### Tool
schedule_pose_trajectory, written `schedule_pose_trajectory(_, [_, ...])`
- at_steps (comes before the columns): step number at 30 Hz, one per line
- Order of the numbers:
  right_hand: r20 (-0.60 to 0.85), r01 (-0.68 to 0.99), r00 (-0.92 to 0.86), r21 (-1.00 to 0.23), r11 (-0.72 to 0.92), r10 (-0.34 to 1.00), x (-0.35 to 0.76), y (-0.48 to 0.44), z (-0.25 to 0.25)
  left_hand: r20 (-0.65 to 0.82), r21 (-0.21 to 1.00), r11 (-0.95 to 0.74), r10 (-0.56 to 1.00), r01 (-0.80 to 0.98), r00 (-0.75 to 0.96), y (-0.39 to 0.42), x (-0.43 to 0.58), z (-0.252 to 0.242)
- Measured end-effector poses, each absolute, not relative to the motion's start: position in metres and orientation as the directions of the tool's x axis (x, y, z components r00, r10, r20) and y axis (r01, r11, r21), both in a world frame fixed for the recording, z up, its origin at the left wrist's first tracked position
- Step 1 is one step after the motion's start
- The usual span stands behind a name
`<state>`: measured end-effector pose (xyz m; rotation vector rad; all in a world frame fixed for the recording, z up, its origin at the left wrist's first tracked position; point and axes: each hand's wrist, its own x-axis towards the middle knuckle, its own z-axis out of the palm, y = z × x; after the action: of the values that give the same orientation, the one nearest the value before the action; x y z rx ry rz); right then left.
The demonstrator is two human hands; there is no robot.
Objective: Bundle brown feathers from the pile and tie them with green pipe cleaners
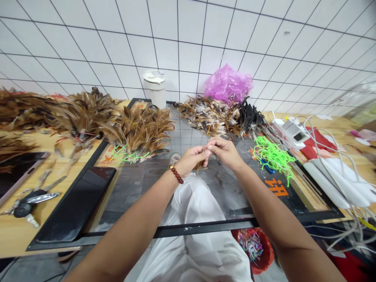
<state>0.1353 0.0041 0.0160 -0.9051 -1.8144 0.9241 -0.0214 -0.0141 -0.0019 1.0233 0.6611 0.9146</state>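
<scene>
Both hands meet over the middle of the dark glass-topped work mat (205, 196), fingertips pinched together on a small brown feather tuft (200, 166). Left hand (192, 159), w/ a dark red bead bracelet (176, 174) on the wrist, has fingers curled closed around the tuft's lower part; tuft tip pokes out below the hand. Right hand (225, 150) also closed, thumb and forefinger nipping at the top of the same tuft, touching the left fingertips.

Far left of the hands: heap of brown-and-tan feather bundles (138, 131), some bound w/ neon green ties. More brown feather bundles (58, 113) further left, along the wooden table (17, 235). Far side, just beyond the hands: mixed pile of white-brown speckled feathers (208, 115), black feathers (251, 115) on its right. Behind that, a crumpled pink plastic bag (227, 84) against the white tiled wall. White lidded cup (155, 88) at the far edge of the mat.

Right of the hands: bunch of neon green plastic ties (273, 154), near. Further right, white power strip (290, 131) w/ white cables. Near left: black smartphone (78, 203) lying flat on the mat corner; keys w/ black fob (25, 205) left of it. Below the table edge, near right: red bin (254, 246) w/ scraps.
</scene>
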Motion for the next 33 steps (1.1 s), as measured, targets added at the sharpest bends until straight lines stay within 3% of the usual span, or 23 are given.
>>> schedule_pose_trajectory(4, [0.409,0.293,-0.324,-0.814,0.501,0.853,0.133,0.004,0.018,-0.040,0.929,0.179,0.919,-0.324,0.391,-0.015,-0.020,-0.002])
schedule_pose_trajectory(6, [0.434,0.438,-0.293,-0.731,0.523,0.852,0.151,0.006,0.026,-0.044,0.918,0.185,0.927,-0.352,0.371,-0.015,-0.020,-0.002])
schedule_pose_trajectory(8, [0.466,0.688,-0.250,-0.532,0.494,0.849,0.186,0.009,0.037,-0.055,0.898,0.205,0.930,-0.390,0.364,-0.014,-0.021,-0.003])
schedule_pose_trajectory(10, [0.403,0.901,-0.216,-0.268,0.340,0.889,0.230,0.012,0.045,-0.063,0.879,0.222,0.932,-0.423,0.357,-0.013,-0.022,-0.003])
schedule_pose_trajectory(13, [0.231,0.975,-0.222,0.061,0.214,0.947,0.287,0.015,0.045,-0.061,0.861,0.227,0.935,-0.454,0.350,-0.013,-0.021,-0.002])
schedule_pose_trajectory(16, [0.125,0.954,-0.262,0.182,0.238,0.957,0.313,0.016,0.034,-0.064,0.852,0.224,0.942,-0.473,0.330,-0.012,-0.021,-0.002])
schedule_pose_trajectory(19, [0.224,0.971,-0.235,0.106,0.216,0.946,0.320,0.018,0.027,-0.061,0.842,0.220,0.946,-0.493,0.318,-0.012,-0.022,-0.003])
schedule_pose_trajectory(22, [0.426,0.978,-0.022,-0.180,0.109,0.904,0.325,0.019,0.032,-0.056,0.827,0.219,0.949,-0.519,0.311,-0.011,-0.024,-0.003])
schedule_pose_trajectory(24, [0.452,0.938,0.112,-0.341,0.055,0.885,0.328,0.018,0.042,-0.057,0.813,0.225,0.949,-0.537,0.311,-0.011,-0.025,-0.002])
schedule_pose_trajectory(27, [0.405,0.941,0.147,-0.337,-0.002,0.903,0.327,0.012,0.060,-0.057,0.799,0.234,0.947,-0.554,0.317,-0.011,-0.026,-0.002])
schedule_pose_trajectory(29, [0.467,0.914,0.232,-0.405,-0.027,0.853,0.321,0.008,0.072,-0.056,0.797,0.236,0.945,-0.555,0.322,-0.010,-0.026,-0.002])
schedule_pose_trajectory(31, [0.547,0.852,0.311,-0.523,0.027,0.777,0.309,0.004,0.083,-0.053,0.795,0.239,0.943,-0.558,0.328,-0.009,-0.027,-0.003])
schedule_pose_trajectory(33, [0.580,0.828,0.229,-0.539,0.156,0.782,0.292,0.001,0.093,-0.043,0.788,0.235,0.943,-0.569,0.331,-0.009,-0.027,-0.004])
